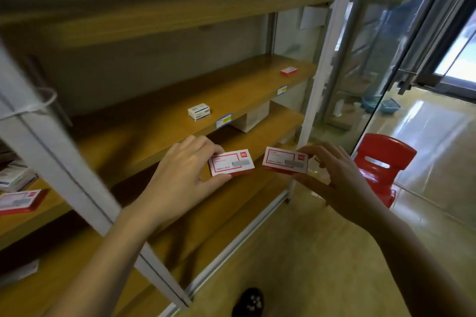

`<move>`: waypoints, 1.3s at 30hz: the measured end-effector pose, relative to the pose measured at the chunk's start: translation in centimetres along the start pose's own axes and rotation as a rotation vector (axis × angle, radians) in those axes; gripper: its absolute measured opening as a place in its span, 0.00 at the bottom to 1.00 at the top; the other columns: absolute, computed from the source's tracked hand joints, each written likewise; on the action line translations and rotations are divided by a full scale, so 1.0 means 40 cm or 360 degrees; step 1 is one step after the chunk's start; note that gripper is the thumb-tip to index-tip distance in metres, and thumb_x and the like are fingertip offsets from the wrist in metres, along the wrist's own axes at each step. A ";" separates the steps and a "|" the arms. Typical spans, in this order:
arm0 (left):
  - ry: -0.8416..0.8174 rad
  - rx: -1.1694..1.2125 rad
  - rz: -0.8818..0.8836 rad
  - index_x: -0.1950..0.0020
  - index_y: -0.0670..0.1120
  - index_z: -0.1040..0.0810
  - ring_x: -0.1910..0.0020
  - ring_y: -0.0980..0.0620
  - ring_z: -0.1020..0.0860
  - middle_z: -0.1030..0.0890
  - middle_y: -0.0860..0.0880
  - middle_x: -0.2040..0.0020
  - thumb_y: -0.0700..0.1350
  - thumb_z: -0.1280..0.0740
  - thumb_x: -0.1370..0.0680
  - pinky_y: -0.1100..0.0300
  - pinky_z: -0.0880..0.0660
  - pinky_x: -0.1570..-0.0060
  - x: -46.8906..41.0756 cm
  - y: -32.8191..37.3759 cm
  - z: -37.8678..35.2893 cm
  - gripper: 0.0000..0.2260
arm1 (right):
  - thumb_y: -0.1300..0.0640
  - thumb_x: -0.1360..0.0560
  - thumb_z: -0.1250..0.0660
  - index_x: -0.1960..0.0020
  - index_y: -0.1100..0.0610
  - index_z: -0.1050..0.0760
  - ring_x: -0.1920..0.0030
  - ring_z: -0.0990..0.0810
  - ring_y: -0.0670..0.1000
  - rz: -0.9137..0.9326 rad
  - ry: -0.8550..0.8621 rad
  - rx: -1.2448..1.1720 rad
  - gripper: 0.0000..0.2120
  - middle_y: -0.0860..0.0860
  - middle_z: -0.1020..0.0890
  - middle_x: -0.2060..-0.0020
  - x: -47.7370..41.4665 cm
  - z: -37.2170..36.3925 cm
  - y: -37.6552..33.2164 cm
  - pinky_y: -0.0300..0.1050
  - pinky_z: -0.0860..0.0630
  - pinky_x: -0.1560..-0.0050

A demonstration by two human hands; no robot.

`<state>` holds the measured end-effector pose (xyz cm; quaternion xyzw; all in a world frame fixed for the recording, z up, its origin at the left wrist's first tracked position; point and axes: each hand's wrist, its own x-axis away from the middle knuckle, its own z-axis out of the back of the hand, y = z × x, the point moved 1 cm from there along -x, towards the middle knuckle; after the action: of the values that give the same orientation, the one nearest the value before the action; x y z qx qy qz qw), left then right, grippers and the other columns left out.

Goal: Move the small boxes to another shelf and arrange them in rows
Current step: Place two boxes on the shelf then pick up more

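Gripping one red-white box [232, 163] per hand [181, 175], beside shelf edge [164, 156].

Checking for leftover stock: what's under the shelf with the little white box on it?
A pale carton stands on the lower board, right below that shelf. The shelf's front edge covers the carton's top, and the space further back is too dark to see.

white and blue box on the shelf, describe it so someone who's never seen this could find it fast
Look at the wooden shelf with price labels on its front edge. By the nearer label, just left of it, sits the white and blue box. Its visible neighbour there, the red box farther right, is red and white.
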<state>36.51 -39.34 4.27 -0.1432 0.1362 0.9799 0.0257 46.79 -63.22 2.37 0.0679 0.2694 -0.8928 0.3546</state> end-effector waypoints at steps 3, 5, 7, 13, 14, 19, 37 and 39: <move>-0.0023 -0.0010 -0.0039 0.37 0.53 0.30 0.45 0.63 0.37 0.27 0.56 0.40 0.67 0.44 0.31 0.68 0.39 0.55 -0.108 0.016 -0.036 0.28 | 0.39 0.33 0.43 0.37 0.51 0.31 0.41 0.30 0.49 -0.0034 0.0020 -0.0014 0.28 0.48 0.27 0.42 -0.054 0.019 0.082 0.52 0.25 0.44; -0.0019 0.0005 -0.0042 0.38 0.53 0.29 0.44 0.61 0.34 0.27 0.56 0.40 0.68 0.44 0.30 0.66 0.38 0.51 -0.192 0.022 -0.065 0.28 | 0.40 0.32 0.42 0.37 0.51 0.32 0.41 0.30 0.49 -0.0049 0.0017 -0.0027 0.27 0.48 0.27 0.42 -0.102 0.028 0.146 0.52 0.25 0.44; 0.0016 0.0009 -0.0035 0.39 0.53 0.29 0.44 0.59 0.32 0.26 0.56 0.42 0.65 0.44 0.32 0.64 0.35 0.49 -0.285 0.025 -0.093 0.27 | 0.39 0.32 0.42 0.37 0.50 0.32 0.41 0.30 0.47 -0.0039 0.0021 -0.0031 0.27 0.46 0.28 0.42 -0.158 0.040 0.213 0.52 0.25 0.44; -0.0004 -0.0005 -0.0042 0.37 0.54 0.31 0.44 0.59 0.33 0.28 0.56 0.42 0.60 0.39 0.27 0.64 0.36 0.49 -0.570 0.026 -0.168 0.21 | 0.37 0.32 0.43 0.39 0.48 0.31 0.44 0.30 0.44 -0.0046 0.0030 0.0002 0.26 0.43 0.29 0.44 -0.360 0.101 0.410 0.53 0.24 0.45; -0.0007 -0.0019 -0.0034 0.36 0.54 0.31 0.44 0.59 0.34 0.28 0.56 0.41 0.60 0.39 0.27 0.65 0.37 0.49 -0.620 0.026 -0.182 0.21 | 0.38 0.32 0.42 0.38 0.49 0.31 0.44 0.30 0.45 -0.0049 0.0011 0.0024 0.25 0.45 0.28 0.44 -0.401 0.111 0.443 0.53 0.24 0.45; 0.0050 -0.0033 0.0022 0.37 0.53 0.31 0.48 0.61 0.36 0.28 0.57 0.42 0.60 0.38 0.27 0.64 0.39 0.53 -0.802 0.016 -0.243 0.20 | 0.41 0.31 0.40 0.36 0.50 0.32 0.42 0.34 0.43 0.0009 -0.0053 0.0067 0.25 0.47 0.29 0.41 -0.575 0.127 0.568 0.45 0.28 0.42; 0.0162 -0.0102 0.0698 0.36 0.52 0.30 0.41 0.56 0.32 0.28 0.54 0.40 0.59 0.38 0.26 0.62 0.36 0.45 -1.207 -0.024 -0.491 0.21 | 0.42 0.30 0.37 0.38 0.49 0.31 0.45 0.27 0.43 0.0441 -0.0478 -0.0263 0.23 0.42 0.27 0.44 -1.155 0.042 0.987 0.37 0.27 0.48; 0.0183 -0.0104 0.0774 0.35 0.52 0.31 0.41 0.57 0.33 0.28 0.55 0.39 0.58 0.38 0.26 0.65 0.37 0.46 -1.245 -0.017 -0.522 0.21 | 0.43 0.30 0.37 0.37 0.49 0.32 0.45 0.27 0.42 0.0501 -0.0562 -0.0314 0.23 0.43 0.27 0.43 -1.212 0.025 1.010 0.35 0.27 0.48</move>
<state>89.96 -44.97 -0.83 -0.1625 0.1362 0.9514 -0.2232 109.77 -59.22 0.88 -0.0828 0.2753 -0.7940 0.5356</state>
